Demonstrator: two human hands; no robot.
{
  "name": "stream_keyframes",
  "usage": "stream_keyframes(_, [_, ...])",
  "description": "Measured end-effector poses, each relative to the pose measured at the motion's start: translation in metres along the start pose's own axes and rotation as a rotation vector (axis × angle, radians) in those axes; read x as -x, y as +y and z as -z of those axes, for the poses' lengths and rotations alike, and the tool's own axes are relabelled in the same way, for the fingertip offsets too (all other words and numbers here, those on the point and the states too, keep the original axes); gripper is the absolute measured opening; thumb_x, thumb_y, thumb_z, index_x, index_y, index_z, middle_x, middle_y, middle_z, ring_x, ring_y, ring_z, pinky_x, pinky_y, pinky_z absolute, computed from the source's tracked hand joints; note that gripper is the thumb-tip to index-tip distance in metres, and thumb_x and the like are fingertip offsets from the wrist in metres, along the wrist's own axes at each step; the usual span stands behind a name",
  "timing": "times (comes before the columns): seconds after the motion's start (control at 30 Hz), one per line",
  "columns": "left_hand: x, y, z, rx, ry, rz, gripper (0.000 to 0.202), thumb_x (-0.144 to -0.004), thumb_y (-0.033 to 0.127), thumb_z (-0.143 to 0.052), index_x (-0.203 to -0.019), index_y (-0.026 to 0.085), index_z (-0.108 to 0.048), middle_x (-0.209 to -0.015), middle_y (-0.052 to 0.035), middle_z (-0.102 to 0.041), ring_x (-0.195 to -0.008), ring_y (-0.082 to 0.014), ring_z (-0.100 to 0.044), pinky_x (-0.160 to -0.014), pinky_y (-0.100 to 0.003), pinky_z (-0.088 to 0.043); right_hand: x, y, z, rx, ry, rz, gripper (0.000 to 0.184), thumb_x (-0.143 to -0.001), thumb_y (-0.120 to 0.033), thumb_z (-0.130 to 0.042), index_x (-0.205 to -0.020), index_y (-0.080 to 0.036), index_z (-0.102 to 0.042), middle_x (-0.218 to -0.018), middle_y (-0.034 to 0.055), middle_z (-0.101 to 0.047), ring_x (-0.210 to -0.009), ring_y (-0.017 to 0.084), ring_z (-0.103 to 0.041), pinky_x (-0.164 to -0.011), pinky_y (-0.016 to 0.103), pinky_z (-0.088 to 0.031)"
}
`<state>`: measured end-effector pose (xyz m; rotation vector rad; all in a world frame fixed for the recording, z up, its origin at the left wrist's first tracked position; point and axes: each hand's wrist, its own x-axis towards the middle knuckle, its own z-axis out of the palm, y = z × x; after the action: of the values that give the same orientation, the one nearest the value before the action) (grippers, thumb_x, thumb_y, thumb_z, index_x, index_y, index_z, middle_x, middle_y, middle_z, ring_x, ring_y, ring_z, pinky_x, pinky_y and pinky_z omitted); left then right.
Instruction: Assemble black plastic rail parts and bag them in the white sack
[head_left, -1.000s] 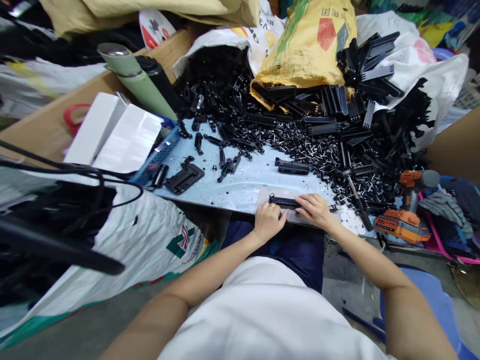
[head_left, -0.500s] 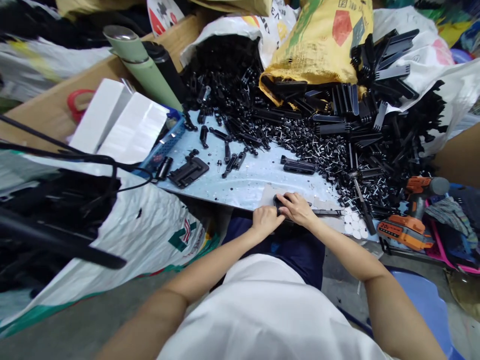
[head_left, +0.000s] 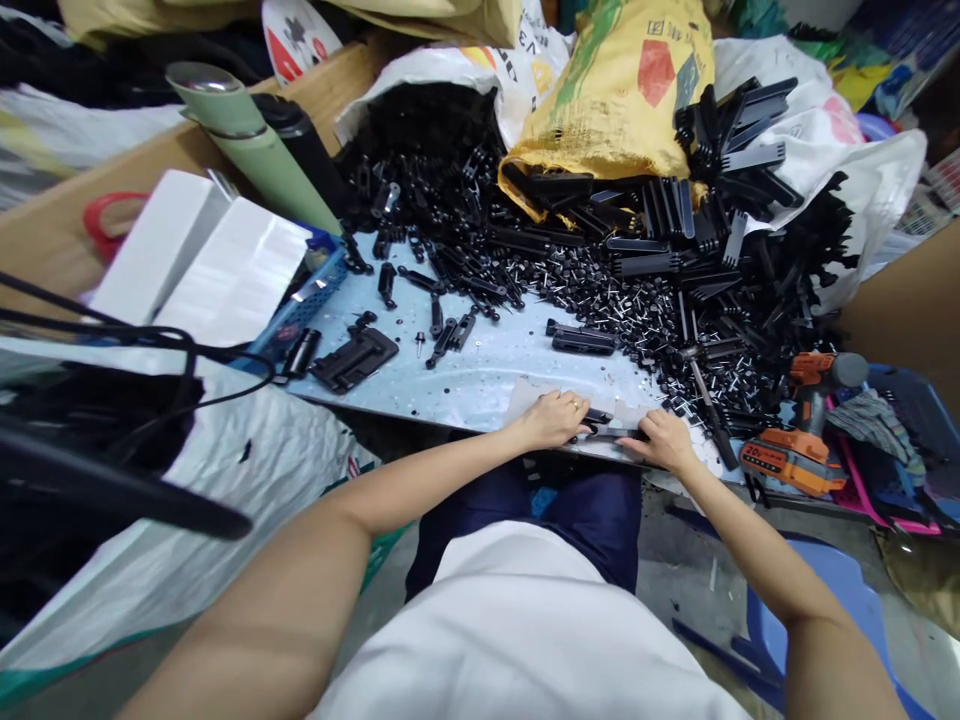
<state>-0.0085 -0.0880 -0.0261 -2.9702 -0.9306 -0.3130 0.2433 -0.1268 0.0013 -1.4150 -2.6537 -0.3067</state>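
Note:
My left hand and my right hand rest at the near edge of the pale blue table. Between them lies a long black plastic bar. Each hand has its fingers closed on one end of it, the left hand on the left end, the right hand on the right end. A ring shows on my left hand. Just beyond the bar lies another assembled black bar. Further back spreads a big heap of black plastic parts and small pins.
An orange cordless drill stands at the right edge. A flat black piece, a blue basket with white boxes and a green flask sit left. Yellow sack and white sacks at the back. A blue stool is under my right arm.
My hands were close together on the bar's left end. The right hand has slid to its right end and the left hand has shifted right; the view has swung slightly.

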Motion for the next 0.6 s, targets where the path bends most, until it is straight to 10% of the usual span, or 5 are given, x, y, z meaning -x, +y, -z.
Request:
stream_keyframes(0.17, [-0.001,-0.006,0.004,0.060,-0.062,0.102,0.040,-0.097,0.039,-0.039,-0.083,0.007,-0.058,-0.074,-0.0133,-0.052,-0.080,-0.0241,-0.054,-0.068,-0.029,-0.043,0.004,-0.026,0.003,0.024,0.046,0.056,0.055,-0.086,-0.061,-0.036,-0.068,-0.014,-0.058,-0.066,0.0083,-0.056,-0.063,0.016,-0.049,-0.060,0.028,-0.030])
stream_keyframes(0.4, [0.027,-0.015,0.005,0.092,-0.042,-0.007,0.041,-0.094,0.045,-0.043,-0.101,0.006,-0.055,-0.085,-0.0143,-0.053,-0.083,-0.0239,-0.052,-0.072,-0.029,-0.042,-0.008,-0.031,-0.013,0.014,0.049,0.077,0.060,-0.086,-0.063,-0.032,-0.057,-0.015,-0.054,-0.054,0.0067,-0.049,-0.055,0.015,-0.044,-0.055,0.028,-0.027])
stream_keyframes(0.6, [0.045,0.007,0.046,0.515,0.209,-0.025,0.071,-0.094,0.054,0.000,-0.068,0.014,-0.053,-0.060,-0.0072,-0.048,-0.059,-0.0169,-0.049,-0.057,-0.025,-0.038,-0.014,-0.029,0.061,-0.418,0.093,0.387,0.062,-0.089,-0.060,-0.019,-0.054,-0.016,-0.045,-0.049,0.0027,-0.042,-0.048,0.011,-0.039,-0.049,0.027,-0.025])
